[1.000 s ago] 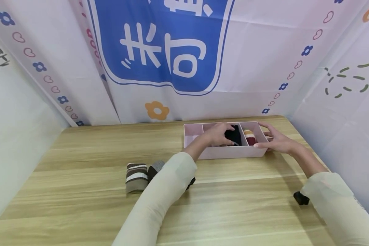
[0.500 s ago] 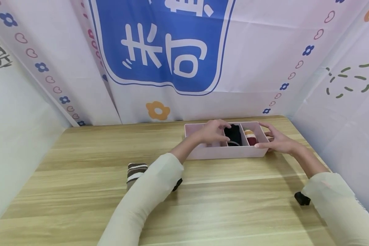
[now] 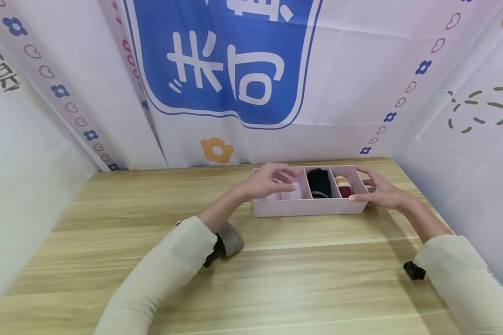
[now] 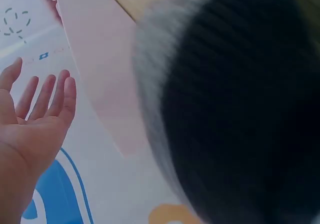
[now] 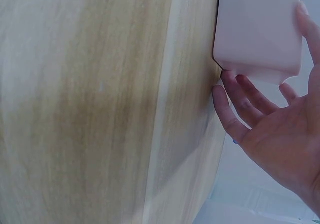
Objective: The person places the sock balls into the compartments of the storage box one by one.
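A pale pink divided box (image 3: 310,207) stands near the table's back edge. In one compartment lies a folded black sock (image 3: 319,182); the far-right compartment holds a maroon, cream and orange rolled sock (image 3: 343,186). My left hand (image 3: 270,180) hovers over the box's left compartments, fingers loosely bent and holding nothing. The left wrist view shows that hand's palm with its fingers apart. My right hand (image 3: 379,190) grips the box's right end, thumb at the front corner and forefinger at the back. On the table, a grey and black folded sock (image 3: 233,239) shows beyond the left sleeve.
The left sleeve (image 3: 163,265) hides most of a striped brown sock. A wood-grain table (image 3: 302,284) extends in front of the box. Printed white cloth (image 3: 180,139) hangs behind it and along both sides. A small black device (image 3: 414,271) sits under the right sleeve.
My left hand has let go of the black sock in its compartment and moved left over the box. Its sleeve now covers the striped brown sock. My right hand stays on the box end.
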A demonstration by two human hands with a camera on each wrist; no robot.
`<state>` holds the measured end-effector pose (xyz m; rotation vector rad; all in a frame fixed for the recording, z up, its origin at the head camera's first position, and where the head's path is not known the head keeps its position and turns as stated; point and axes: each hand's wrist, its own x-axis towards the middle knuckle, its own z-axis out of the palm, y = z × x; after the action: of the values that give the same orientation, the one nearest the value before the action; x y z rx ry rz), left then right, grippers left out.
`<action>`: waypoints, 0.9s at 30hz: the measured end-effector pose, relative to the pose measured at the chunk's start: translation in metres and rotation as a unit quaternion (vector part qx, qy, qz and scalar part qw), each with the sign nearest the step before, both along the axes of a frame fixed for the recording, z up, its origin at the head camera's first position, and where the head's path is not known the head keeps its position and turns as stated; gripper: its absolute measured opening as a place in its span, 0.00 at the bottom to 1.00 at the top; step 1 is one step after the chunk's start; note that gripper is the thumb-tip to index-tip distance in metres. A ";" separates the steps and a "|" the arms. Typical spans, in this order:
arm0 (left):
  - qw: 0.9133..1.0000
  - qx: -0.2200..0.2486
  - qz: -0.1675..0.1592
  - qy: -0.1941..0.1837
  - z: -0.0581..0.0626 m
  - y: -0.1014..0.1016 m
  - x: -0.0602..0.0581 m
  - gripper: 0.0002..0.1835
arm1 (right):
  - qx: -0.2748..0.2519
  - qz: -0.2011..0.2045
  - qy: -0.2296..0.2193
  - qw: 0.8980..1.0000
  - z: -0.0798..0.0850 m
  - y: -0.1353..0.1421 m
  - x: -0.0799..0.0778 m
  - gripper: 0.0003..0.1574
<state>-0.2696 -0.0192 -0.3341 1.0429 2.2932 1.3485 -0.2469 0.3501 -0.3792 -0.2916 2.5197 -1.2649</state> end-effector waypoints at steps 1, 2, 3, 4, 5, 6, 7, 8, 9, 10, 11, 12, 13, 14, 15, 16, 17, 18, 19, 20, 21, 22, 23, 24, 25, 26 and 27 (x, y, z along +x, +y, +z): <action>1.000 -0.003 0.001 0.006 0.001 -0.004 0.001 0.22 | 0.001 -0.001 -0.001 1.000 0.001 0.000 0.000 0.67; 1.000 -0.006 0.002 0.011 0.001 -0.009 0.002 0.22 | 0.002 -0.001 -0.001 1.000 0.001 0.000 0.000 0.67; 1.000 -0.008 0.003 0.016 0.001 -0.014 0.003 0.21 | 0.002 -0.001 -0.001 1.000 0.001 0.000 0.000 0.67; 1.000 -0.008 0.004 0.021 0.001 -0.019 0.005 0.21 | 0.001 0.000 -0.001 1.000 0.001 0.000 0.000 0.67; 1.000 -0.008 0.005 0.023 0.001 -0.024 0.006 0.21 | 0.001 0.001 0.000 1.000 0.001 0.001 -0.001 0.67; 1.000 -0.007 0.007 0.023 0.000 -0.029 0.007 0.20 | 0.000 0.002 0.000 1.000 0.001 0.000 -0.001 0.66; 1.000 -0.009 0.010 0.026 0.000 -0.035 0.008 0.20 | -0.001 0.003 0.001 1.000 0.000 0.001 -0.002 0.66; 1.000 -0.010 0.014 0.026 -0.001 -0.040 0.009 0.20 | -0.001 0.004 0.001 1.000 0.000 0.001 -0.002 0.66; 0.999 -0.012 0.018 0.025 -0.002 -0.046 0.010 0.19 | -0.002 0.004 0.001 1.000 -0.001 0.001 -0.002 0.66; 0.999 -0.015 0.023 0.026 -0.003 -0.051 0.012 0.19 | -0.001 0.004 0.001 1.000 -0.001 0.001 -0.002 0.66; 0.999 -0.018 0.029 0.025 -0.003 -0.056 0.013 0.18 | -0.001 0.004 0.001 1.000 -0.001 0.001 -0.002 0.66; 0.999 -0.021 0.034 0.023 -0.004 -0.061 0.014 0.18 | -0.002 0.003 0.001 1.000 -0.001 0.001 -0.002 0.66; 0.999 -0.024 0.039 0.023 -0.005 -0.066 0.015 0.18 | -0.003 0.002 0.001 1.000 -0.001 0.000 -0.002 0.66; 0.999 -0.026 0.042 0.023 -0.005 -0.071 0.016 0.18 | -0.003 0.003 0.001 1.000 -0.001 0.000 -0.002 0.66; 0.998 -0.028 0.043 0.026 -0.006 -0.075 0.017 0.17 | -0.003 0.003 0.001 1.000 -0.001 0.001 -0.002 0.66; 0.998 -0.031 0.045 0.030 -0.005 -0.079 0.018 0.18 | -0.002 0.004 0.002 1.000 -0.001 0.000 -0.001 0.66; 0.998 -0.036 0.045 0.034 -0.005 -0.084 0.019 0.18 | -0.003 0.004 0.002 1.000 -0.001 0.000 -0.001 0.66; 0.997 -0.041 0.044 0.042 -0.006 -0.088 0.019 0.18 | -0.004 0.004 0.000 1.000 -0.001 0.000 -0.001 0.66; 0.997 -0.048 0.044 0.051 -0.006 -0.092 0.020 0.19 | -0.003 0.004 0.001 1.000 -0.001 0.000 -0.001 0.66; 0.996 -0.057 0.045 0.061 -0.005 -0.097 0.021 0.19 | -0.004 0.005 0.001 1.000 -0.001 0.000 -0.001 0.66; 0.994 -0.066 0.046 0.068 -0.005 -0.101 0.022 0.19 | -0.004 0.005 0.000 1.000 -0.001 0.000 -0.001 0.66; 0.993 -0.075 0.046 0.076 -0.005 -0.105 0.023 0.19 | -0.004 0.005 0.000 1.000 -0.001 0.000 -0.001 0.66; 0.992 -0.081 0.047 0.082 -0.006 -0.110 0.023 0.19 | -0.005 0.005 -0.001 1.000 -0.001 0.000 -0.001 0.66; 0.991 -0.086 0.049 0.086 -0.007 -0.115 0.024 0.20 | -0.004 0.005 -0.001 1.000 -0.001 0.000 -0.001 0.66; 0.991 -0.088 0.051 0.089 -0.007 -0.120 0.025 0.20 | -0.002 0.005 0.000 1.000 -0.001 0.000 0.000 0.66; 0.990 -0.090 0.052 0.092 -0.008 -0.125 0.026 0.20 | -0.002 0.005 0.000 1.000 0.000 0.000 0.000 0.66; 0.990 -0.090 0.052 0.092 -0.010 -0.131 0.027 0.20 | -0.001 0.005 0.000 1.000 0.000 0.000 0.000 0.66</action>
<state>-0.2425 -0.1499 -0.3437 1.0403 2.5821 1.0963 -0.2472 0.3503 -0.3794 -0.3060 2.5140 -1.2638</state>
